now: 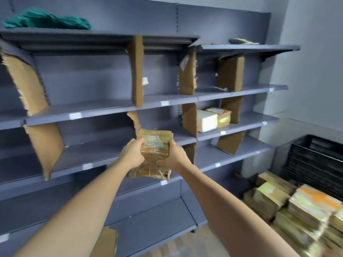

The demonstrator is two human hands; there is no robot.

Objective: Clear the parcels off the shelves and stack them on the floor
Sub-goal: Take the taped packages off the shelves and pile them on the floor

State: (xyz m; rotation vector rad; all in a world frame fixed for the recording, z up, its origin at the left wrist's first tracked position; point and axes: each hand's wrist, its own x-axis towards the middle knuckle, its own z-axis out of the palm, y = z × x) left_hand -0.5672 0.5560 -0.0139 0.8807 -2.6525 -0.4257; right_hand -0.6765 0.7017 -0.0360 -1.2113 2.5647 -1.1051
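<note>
Brown taped parcel (155, 154) held in both hands, out in front of the grey shelves (104, 108), level with the third shelf down. Left hand (132, 153) grips its left edge, fingers (138, 140) curled over the top corner. Right hand (173, 156) grips the right edge, thumb under the lower part, fingers wrapped round the far side and mostly hidden. Parcel is upright and slightly tilted, white label (154, 141) near its top facing the camera. Whether its far edge touches the shelf behind: cannot tell.

Up and right of the fingers: white box (206, 120) and a brown box (221, 115) touching side by side in one shelf bay, between cardboard dividers (189, 119). More dividers stand in the bays left, above and right of the hands.

Down and right of the right hand: stack (300, 206) of brown and yellowish parcels on the floor (187, 243), blurred. Black crate (315, 156) just behind the stack, against the wall.

Far up and left of the left hand: green cloth (48, 20) on the top shelf. Up and right on the top shelf, a small flat item (241, 41), too blurred to identify.
</note>
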